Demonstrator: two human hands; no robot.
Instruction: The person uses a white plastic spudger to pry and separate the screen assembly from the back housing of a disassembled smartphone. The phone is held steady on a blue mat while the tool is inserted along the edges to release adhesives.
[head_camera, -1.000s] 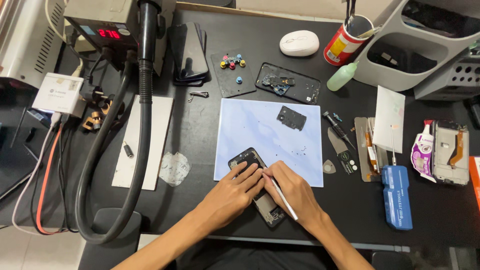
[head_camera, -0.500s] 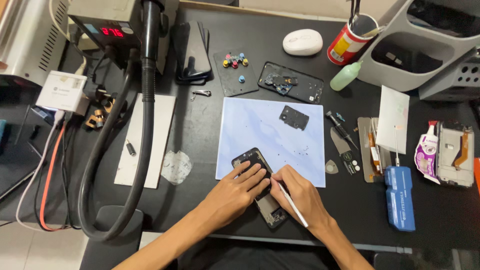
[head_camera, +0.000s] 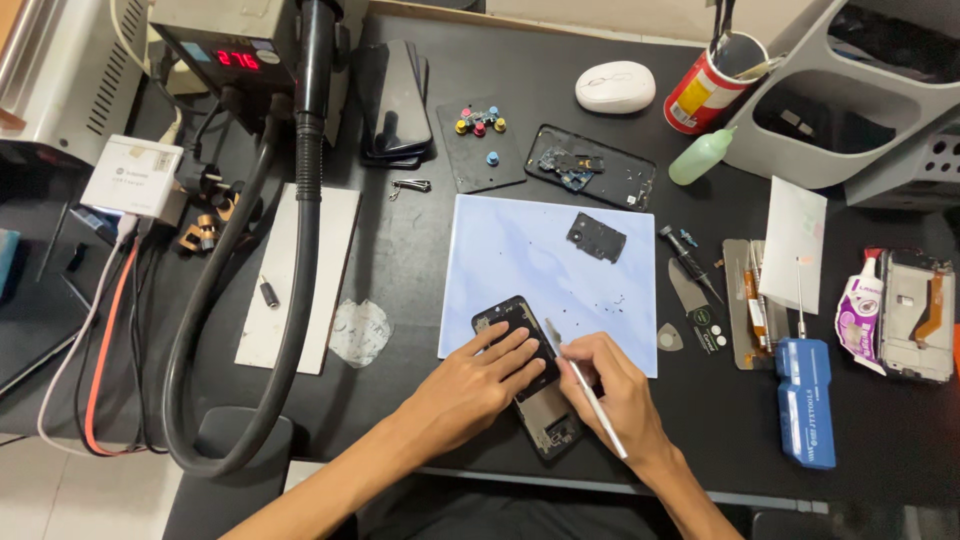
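Your left hand (head_camera: 478, 378) presses flat on the opened phone (head_camera: 528, 375), lying diagonally from upper left to lower right at the blue mat's (head_camera: 520, 265) lower edge, while your right hand (head_camera: 610, 392), pinching a thin tool (head_camera: 588, 392), sits just right.
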